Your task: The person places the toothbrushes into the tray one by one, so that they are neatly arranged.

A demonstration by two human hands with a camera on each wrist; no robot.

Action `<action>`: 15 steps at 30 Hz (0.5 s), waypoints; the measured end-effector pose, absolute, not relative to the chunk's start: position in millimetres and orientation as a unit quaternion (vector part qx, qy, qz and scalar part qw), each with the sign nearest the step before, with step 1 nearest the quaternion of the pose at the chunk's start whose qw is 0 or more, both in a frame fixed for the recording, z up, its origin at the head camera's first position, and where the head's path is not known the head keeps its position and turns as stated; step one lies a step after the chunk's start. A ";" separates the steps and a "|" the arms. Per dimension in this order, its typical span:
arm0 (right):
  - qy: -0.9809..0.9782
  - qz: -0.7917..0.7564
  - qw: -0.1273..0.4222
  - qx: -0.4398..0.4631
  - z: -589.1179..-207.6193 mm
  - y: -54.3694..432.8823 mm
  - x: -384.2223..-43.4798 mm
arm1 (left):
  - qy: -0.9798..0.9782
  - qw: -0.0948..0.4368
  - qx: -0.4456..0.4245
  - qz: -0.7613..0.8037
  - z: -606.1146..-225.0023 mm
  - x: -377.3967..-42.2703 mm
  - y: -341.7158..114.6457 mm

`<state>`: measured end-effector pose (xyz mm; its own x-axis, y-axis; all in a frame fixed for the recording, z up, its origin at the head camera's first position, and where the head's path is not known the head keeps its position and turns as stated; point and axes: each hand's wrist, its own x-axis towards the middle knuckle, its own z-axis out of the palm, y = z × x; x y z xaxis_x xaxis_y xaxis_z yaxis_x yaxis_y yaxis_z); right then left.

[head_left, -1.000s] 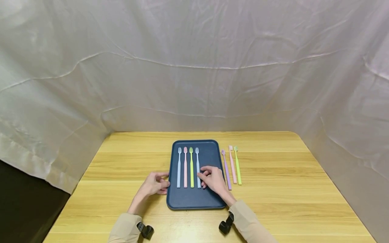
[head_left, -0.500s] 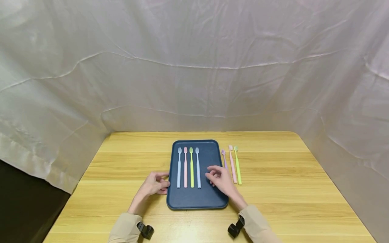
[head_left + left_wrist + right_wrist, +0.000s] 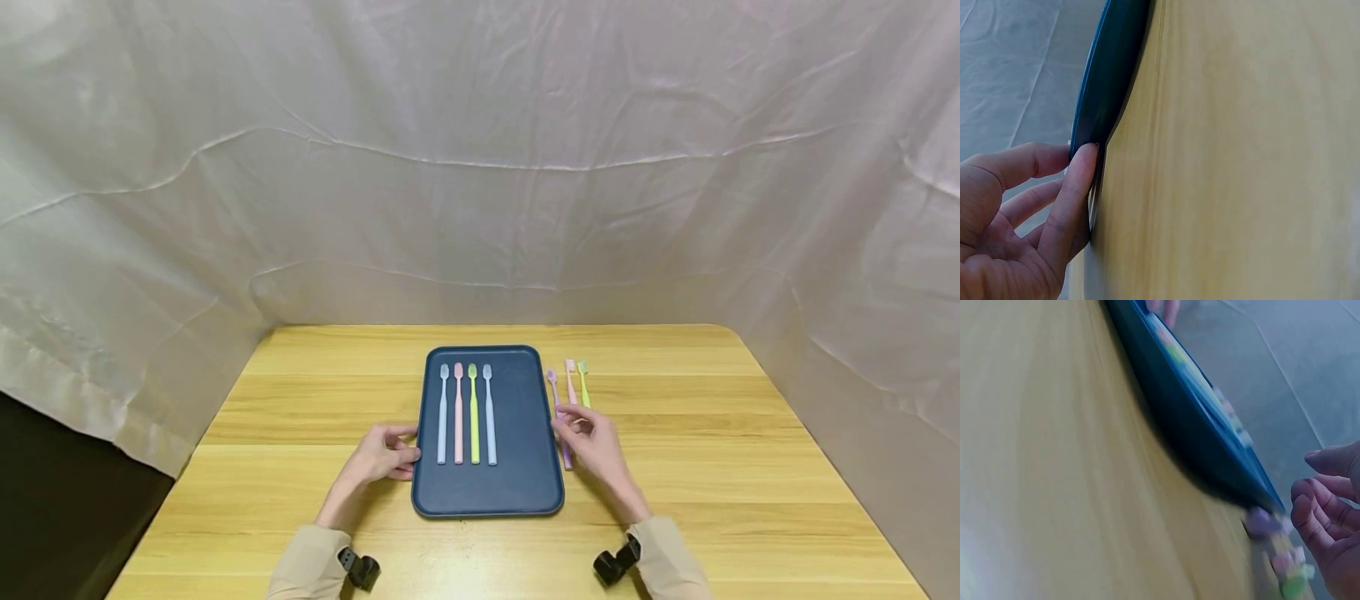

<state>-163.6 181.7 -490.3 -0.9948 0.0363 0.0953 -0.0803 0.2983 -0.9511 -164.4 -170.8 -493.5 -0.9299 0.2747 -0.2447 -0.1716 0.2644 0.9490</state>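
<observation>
R hand [image 3: 596, 442]: positioned over the hdl of the purple toothbrush [image 3: 567, 457], fingers loosely bent, gap btwn thumb & index tips per R-wrist view; nothing held, contact w/ brush can't be confirmed. Purple toothbrush lies on the table [image 3: 315, 408] just beside the tray's R rim, bristle head pointing away from the person, lower hdl end showing below the fingers. Est. handling: light, stiff, smooth hdl, prob. slightly slippery & apt to roll; low breakage risk, bristles softest part. Rec. hold: thumb & index across mid-hdl, clear of head. L hand [image 3: 381, 454]: thumb & fingers pinch the L rim of the dark blue tray [image 3: 525, 379]; tray judged rigid, rim a sound hold pt. On tray, L to R, spaced apart & roughly parallel, heads away: light blue toothbrush [image 3: 442, 425], pink toothbrush [image 3: 458, 421], yellow-green toothbrush [image 3: 474, 421], second light blue toothbrush [image 3: 491, 421]. R of purple, on table: loose pink toothbrush [image 3: 571, 383] & loose green toothbrush [image 3: 585, 387], lower hdls hidden behind R hand. Perimeter: pale curtain [image 3: 480, 208] behind table; R-wrist view blurred, fine detail n/a.
</observation>
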 end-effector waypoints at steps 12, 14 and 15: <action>-0.825 0.556 0.100 -0.009 -477.5 217.7 -161.4 | 0.776 0.182 0.032 0.603 -494.0 -164.4 -170.7; -0.824 0.556 0.105 -0.009 -487.8 224.0 -167.0 | 0.776 0.182 0.031 0.603 -494.0 -164.4 -170.6; -0.826 0.553 0.109 -0.009 -495.1 227.5 -170.4 | 0.776 0.182 0.030 0.603 -493.9 -164.4 -170.6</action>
